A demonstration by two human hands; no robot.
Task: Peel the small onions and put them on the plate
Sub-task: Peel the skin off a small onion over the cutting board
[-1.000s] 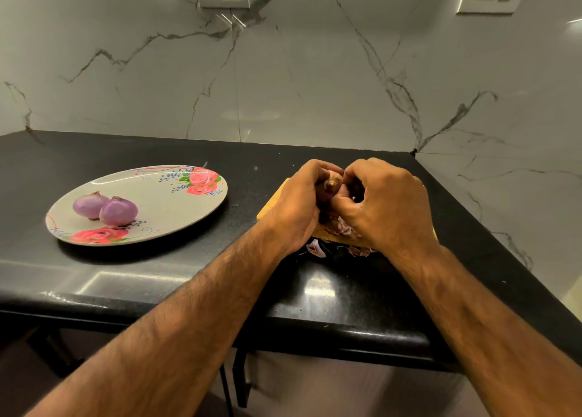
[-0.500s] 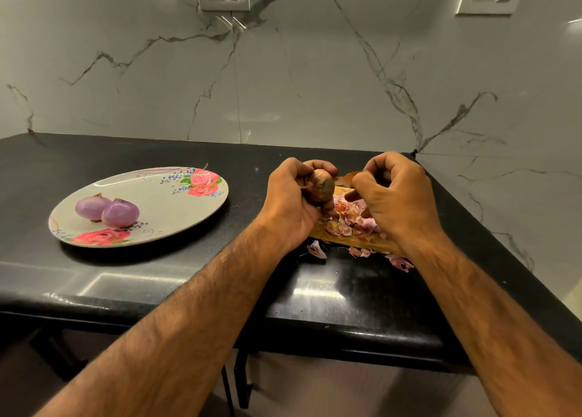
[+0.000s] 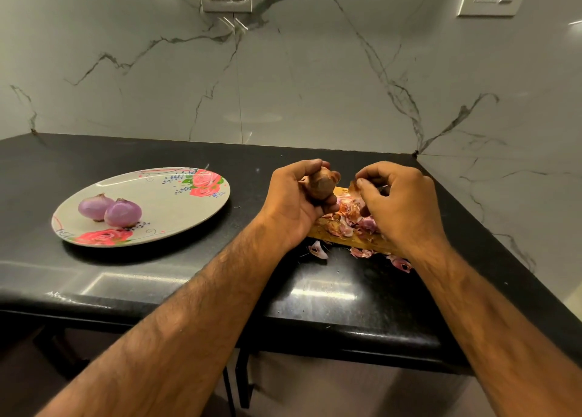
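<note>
Bare forearms (image 3: 195,303) — hairy

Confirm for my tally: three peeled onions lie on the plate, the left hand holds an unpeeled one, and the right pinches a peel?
Wrong count: the head view shows two peeled onions on the plate, not three. The left hand holds an unpeeled onion; the right hand pinches a peel.

Plate (image 3: 163,201) was off-white with pink-red roses, green leaves and blue sprigs; peeled onions (image 3: 123,212) were purple, unpeeled onion (image 3: 321,187) brown, peelings (image 3: 346,223) pink-purple; counter (image 3: 132,152) was black; wall (image 3: 315,86) was white, grey-veined marble.
</note>
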